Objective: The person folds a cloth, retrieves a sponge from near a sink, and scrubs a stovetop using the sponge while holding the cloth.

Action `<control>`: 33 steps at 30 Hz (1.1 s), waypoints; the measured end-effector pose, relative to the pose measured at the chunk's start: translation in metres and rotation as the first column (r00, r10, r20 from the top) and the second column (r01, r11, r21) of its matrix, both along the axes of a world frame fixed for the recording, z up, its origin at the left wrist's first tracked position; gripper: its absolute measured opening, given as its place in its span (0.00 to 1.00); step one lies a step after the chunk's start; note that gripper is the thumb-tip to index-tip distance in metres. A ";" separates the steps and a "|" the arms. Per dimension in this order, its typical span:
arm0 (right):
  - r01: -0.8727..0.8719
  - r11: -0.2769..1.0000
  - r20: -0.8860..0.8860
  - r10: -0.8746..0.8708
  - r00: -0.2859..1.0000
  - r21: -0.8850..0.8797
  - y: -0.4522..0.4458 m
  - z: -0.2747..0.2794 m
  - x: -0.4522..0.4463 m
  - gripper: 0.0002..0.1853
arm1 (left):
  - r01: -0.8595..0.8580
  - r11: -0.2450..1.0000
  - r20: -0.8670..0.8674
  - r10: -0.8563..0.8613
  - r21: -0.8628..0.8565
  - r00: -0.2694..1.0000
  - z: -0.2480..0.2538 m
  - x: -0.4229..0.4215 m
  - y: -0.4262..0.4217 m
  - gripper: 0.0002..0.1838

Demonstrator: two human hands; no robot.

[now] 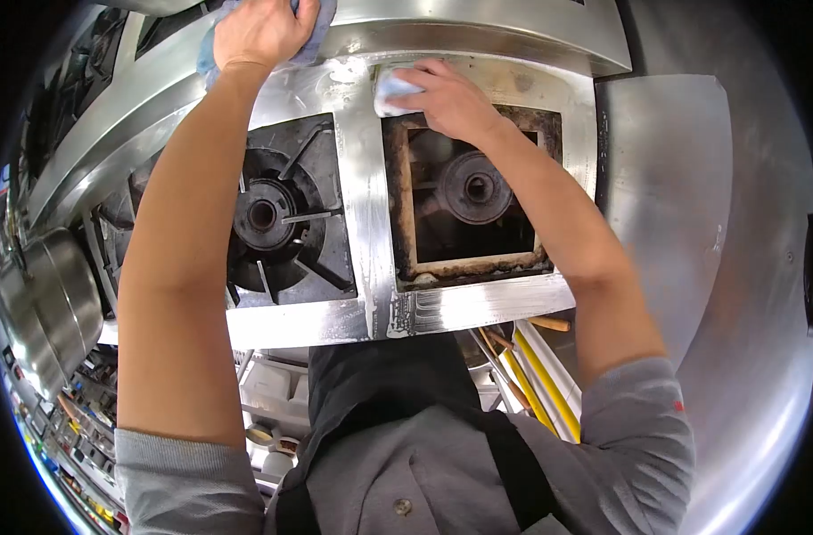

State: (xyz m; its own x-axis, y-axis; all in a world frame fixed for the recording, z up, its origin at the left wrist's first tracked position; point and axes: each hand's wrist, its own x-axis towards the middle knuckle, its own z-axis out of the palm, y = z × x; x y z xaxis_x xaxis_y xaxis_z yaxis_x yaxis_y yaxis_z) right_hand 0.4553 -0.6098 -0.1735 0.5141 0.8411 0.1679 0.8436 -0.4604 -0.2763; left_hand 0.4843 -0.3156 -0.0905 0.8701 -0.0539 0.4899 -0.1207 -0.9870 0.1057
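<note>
My left hand (262, 34) is closed on a blue cloth (209, 55) at the back ledge of the stove, with its fingertips partly out of frame. A pale, whitish-blue sponge (392, 89) is gripped in my right hand (447, 96). It presses against the steel stove top (364, 187) at the back left corner of the right burner opening. Wet, soapy streaks show on the steel around it. The right burner (476, 187) sits bare inside a browned, grimy square frame (405, 241). Over the left burner (262, 214) lies a dark grate (321, 267).
A large steel pot (54, 303) stands at the left. Steel sheeting (661, 205) covers the right side. Below the stove's front edge are long-handled tools (531, 392) and shelves with white containers (268, 382).
</note>
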 end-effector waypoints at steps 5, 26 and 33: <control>0.038 0.999 0.069 -0.036 0.997 -0.026 -0.097 -0.005 0.018 0.32 | 0.019 1.000 0.030 -0.019 -0.024 0.999 -0.003 0.001 -0.001 0.16; 0.601 0.793 -0.021 -0.606 0.795 -0.104 0.014 0.001 -0.037 0.31 | -0.036 0.999 -0.025 0.036 -0.013 0.999 0.003 -0.001 -0.006 0.15; 0.777 0.572 0.188 -0.759 0.623 -0.263 -0.073 0.002 -0.013 0.28 | -0.102 0.988 -0.158 0.120 0.112 0.980 -0.013 0.007 0.006 0.24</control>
State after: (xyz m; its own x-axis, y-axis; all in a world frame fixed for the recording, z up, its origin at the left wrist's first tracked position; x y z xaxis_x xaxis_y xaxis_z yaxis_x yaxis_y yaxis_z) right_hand 0.4422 -0.6830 -0.1710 0.9891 0.1431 0.0344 0.1426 -0.9896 0.0183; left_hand 0.4909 -0.3099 -0.1034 0.9413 0.0047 0.3375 0.0007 -0.9999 0.0118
